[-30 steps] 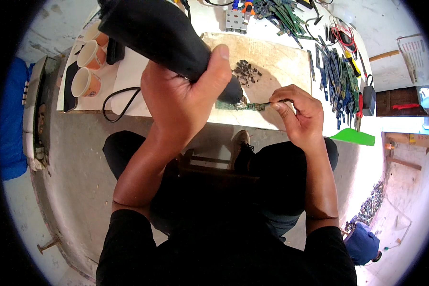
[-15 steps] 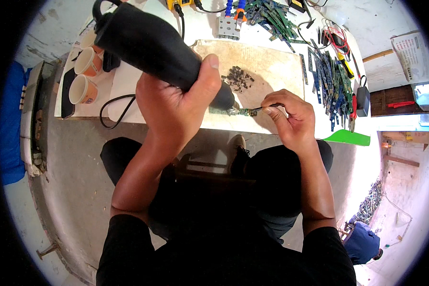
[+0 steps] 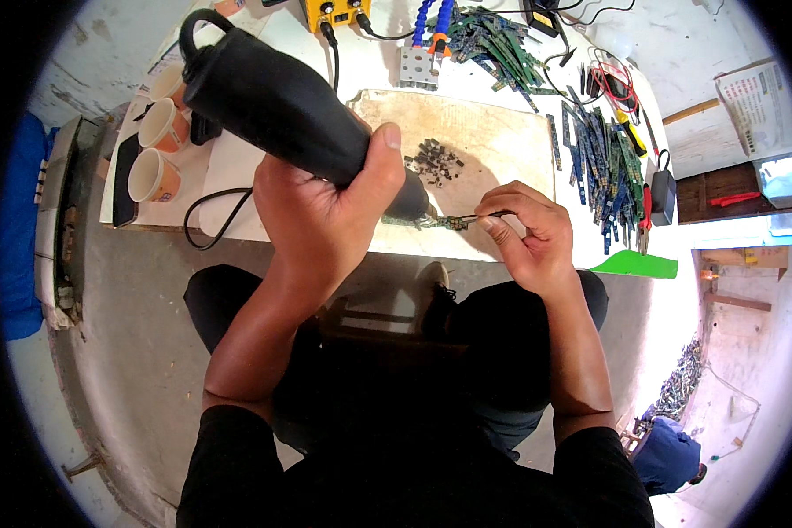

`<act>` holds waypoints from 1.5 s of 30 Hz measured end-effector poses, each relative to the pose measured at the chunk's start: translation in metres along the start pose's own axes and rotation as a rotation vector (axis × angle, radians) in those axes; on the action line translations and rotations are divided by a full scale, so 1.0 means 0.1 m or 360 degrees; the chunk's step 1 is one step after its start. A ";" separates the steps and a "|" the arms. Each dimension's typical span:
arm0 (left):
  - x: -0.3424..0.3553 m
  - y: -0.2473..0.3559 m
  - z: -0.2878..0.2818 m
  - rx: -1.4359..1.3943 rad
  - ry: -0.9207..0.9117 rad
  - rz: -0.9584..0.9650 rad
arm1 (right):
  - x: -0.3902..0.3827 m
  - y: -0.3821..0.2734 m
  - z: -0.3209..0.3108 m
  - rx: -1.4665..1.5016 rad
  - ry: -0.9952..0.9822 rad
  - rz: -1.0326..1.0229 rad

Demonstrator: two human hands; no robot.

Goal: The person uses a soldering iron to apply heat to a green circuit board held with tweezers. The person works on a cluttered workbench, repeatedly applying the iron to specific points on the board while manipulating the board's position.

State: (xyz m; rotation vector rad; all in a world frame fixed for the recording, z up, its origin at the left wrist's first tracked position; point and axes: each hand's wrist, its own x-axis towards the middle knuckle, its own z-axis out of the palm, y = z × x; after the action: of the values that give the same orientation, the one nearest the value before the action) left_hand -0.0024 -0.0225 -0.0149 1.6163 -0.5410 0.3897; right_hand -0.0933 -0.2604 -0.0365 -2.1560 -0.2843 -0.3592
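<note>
My left hand (image 3: 317, 220) grips a thick black hot-air gun (image 3: 282, 106), its nozzle end down over a small green circuit board strip (image 3: 449, 222) near the front edge of a stained board (image 3: 502, 123). My right hand (image 3: 528, 238) pinches thin dark tweezers (image 3: 484, 214), whose tips are at the strip beside the nozzle; whether they touch it I cannot tell. Just beyond, a pile of small black chips (image 3: 436, 160) lies on the board.
Paper cups (image 3: 154, 174) and a dark phone (image 3: 123, 185) stand or lie at left. A yellow device (image 3: 330, 11), metal block (image 3: 418, 69), circuit-strip piles (image 3: 607, 176) and cables occupy the back and right. A person in blue (image 3: 664, 453) is at lower right.
The table and what is on it appear lower in the picture. Both my hands have shifted slightly down and left, still holding the gun and tweezers.
</note>
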 end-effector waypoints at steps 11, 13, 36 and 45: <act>-0.02 -0.07 -0.02 -0.0120 -0.0029 0.0038 | 0.00 -0.02 0.02 -0.0056 0.0009 0.0014; 0.02 -0.01 0.00 -0.0075 -0.0072 -0.0001 | 0.04 0.01 0.00 -0.0051 0.0061 -0.0061; -0.02 0.01 -0.04 0.0036 -0.0046 0.0008 | -0.01 0.00 0.02 -0.0066 0.0051 -0.0004; -0.03 0.03 -0.05 0.0071 -0.0039 -0.0037 | -0.01 -0.01 0.02 -0.0048 0.0059 0.0035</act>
State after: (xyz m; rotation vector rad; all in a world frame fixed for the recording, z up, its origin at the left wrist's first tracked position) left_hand -0.0063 -0.0175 -0.0141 1.6705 -0.5351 0.3675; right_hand -0.0949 -0.2585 -0.0370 -2.1780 -0.2356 -0.3931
